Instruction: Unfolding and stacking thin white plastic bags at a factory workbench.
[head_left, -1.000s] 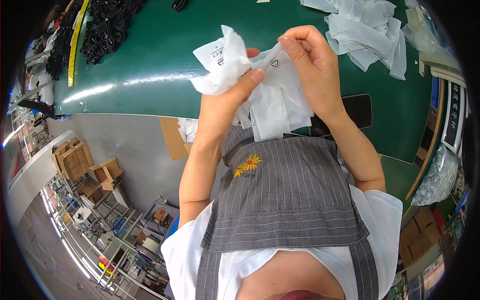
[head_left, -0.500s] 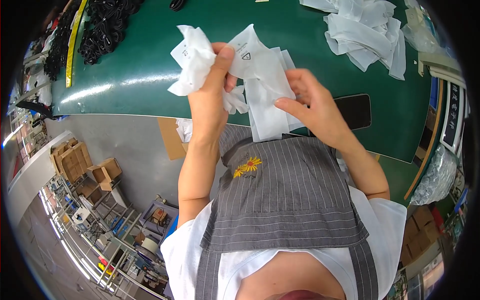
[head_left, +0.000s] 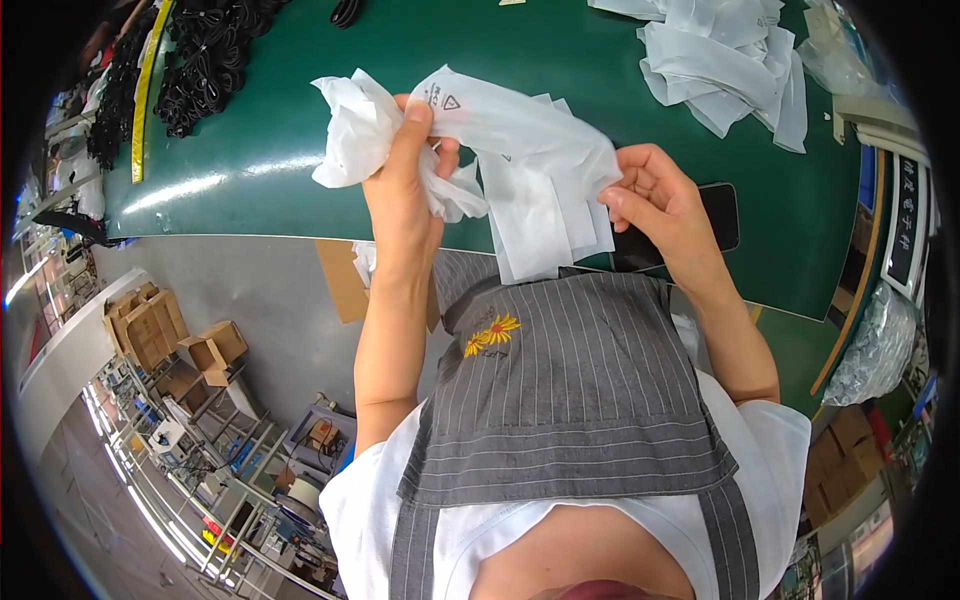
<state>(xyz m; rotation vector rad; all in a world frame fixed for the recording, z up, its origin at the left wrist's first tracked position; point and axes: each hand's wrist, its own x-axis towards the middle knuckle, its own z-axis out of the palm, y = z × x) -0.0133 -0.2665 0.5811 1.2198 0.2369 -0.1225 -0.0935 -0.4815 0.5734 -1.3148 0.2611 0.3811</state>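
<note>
Head view: above the glossy green table (head_left: 270, 120), the left hand (head_left: 402, 175) clasps crumpled white film bags (head_left: 355, 130) plus a long, white film bag's (head_left: 525, 125) end; the right hand (head_left: 655, 200) pinches its far end, seemingly to keep it stretched.

On table (head_left: 790, 220): cables (head_left: 208, 75) left, bag pile (head_left: 722, 72) right, phone (head_left: 722, 214) nearer.

The right hand (head_left: 660, 205) hides part of the phone (head_left: 718, 215); bags (head_left: 540, 130) cover some fingers of the left hand (head_left: 403, 175). The view's top edge cuts off cables (head_left: 205, 80) and a white pile (head_left: 725, 70).
</note>
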